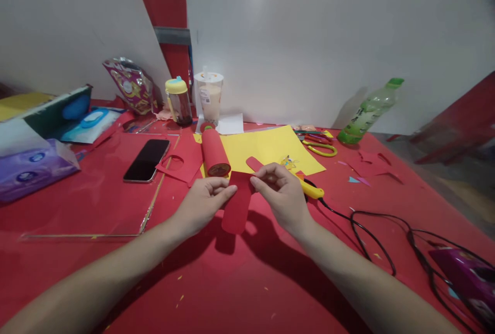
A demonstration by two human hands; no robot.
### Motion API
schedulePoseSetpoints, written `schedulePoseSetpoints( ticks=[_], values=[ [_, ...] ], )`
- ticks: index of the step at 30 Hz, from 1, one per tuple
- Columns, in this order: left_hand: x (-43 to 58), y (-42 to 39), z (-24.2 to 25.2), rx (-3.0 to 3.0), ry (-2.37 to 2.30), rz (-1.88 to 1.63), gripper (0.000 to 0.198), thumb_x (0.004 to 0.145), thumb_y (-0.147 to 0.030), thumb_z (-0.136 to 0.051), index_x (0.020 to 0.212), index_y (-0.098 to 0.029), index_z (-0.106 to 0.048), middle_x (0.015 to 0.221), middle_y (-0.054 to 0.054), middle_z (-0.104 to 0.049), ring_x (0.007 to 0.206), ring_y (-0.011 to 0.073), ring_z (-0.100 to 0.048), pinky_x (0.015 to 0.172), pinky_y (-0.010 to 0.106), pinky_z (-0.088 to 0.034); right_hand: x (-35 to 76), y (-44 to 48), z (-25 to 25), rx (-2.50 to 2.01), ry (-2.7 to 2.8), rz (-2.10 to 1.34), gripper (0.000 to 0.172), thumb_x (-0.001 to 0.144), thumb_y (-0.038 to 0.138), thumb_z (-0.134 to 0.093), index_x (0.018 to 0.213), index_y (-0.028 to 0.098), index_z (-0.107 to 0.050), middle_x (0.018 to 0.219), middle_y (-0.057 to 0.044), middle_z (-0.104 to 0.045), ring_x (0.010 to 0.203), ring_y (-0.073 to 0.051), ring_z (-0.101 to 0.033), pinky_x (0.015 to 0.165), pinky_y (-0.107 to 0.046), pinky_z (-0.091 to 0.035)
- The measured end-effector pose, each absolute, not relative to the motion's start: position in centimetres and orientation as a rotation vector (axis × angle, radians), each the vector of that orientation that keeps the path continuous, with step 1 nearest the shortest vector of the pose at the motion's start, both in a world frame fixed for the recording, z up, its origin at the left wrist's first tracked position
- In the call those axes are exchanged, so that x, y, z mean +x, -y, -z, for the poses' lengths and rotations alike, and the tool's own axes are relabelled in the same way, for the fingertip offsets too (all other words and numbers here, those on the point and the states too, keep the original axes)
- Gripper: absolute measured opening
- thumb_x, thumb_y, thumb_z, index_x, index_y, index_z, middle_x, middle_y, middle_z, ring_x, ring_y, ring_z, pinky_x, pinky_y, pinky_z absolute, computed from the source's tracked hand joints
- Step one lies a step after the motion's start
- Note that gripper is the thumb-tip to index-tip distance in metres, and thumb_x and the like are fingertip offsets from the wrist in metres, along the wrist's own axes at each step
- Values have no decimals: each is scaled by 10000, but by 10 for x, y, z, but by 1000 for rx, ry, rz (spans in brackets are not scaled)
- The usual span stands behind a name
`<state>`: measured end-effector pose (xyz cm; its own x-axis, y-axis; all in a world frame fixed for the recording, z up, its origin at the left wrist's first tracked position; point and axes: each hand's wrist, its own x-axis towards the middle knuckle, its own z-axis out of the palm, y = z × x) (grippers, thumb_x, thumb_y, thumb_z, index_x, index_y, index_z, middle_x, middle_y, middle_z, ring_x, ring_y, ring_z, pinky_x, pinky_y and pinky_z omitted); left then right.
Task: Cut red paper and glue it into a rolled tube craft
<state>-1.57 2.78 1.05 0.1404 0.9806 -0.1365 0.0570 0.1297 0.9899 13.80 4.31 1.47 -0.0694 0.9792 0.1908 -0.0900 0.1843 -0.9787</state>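
Between my two hands I hold a piece of red paper (236, 213) with rounded ends, raised above the table. My left hand (203, 202) pinches its left edge between thumb and fingers. My right hand (284, 197) pinches its upper right edge; a narrow rounded red strip (253, 163) sticks out behind those fingers, and I cannot tell whether it joins the same piece. Just beyond my left hand lies a red paper-covered tube (215, 151). It rests on yellow paper (266, 143), near a red sheet with a round hole (185, 161).
A yellow-handled corded tool (312, 189) lies right of my right hand, its black cable (382, 215) looping rightward. Yellow scissors (320, 148), a green bottle (371, 112), a drink cup (209, 97) and a yellow-lidded bottle (179, 102) stand farther back. A phone (147, 161) and tissue pack (36, 169) are left.
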Motion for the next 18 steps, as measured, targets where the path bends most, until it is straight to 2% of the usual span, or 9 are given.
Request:
schedulePoseSetpoints(
  ticks=[7,18],
  values=[
    [-14,-28,-10,1098,-1186,-1027,293,597,-418,-677,698,-154,-597,593,-23,-610,543,99,-549,528,203,-445,138,-44,-13,-954,1290,-1167,129,642,238,-631,639,196,-509,569,44,-558,532,-95,-548,558,-253,-473],
    [-14,-27,-12,1208,-1213,-995,297,628,-437,-644,673,-147,-592,576,-16,-595,538,104,-534,530,210,-438,138,-44,-12,-995,1322,-1114,116,654,227,-617,637,202,-505,553,50,-539,519,-91,-525,535,-238,-451]
  ],
)
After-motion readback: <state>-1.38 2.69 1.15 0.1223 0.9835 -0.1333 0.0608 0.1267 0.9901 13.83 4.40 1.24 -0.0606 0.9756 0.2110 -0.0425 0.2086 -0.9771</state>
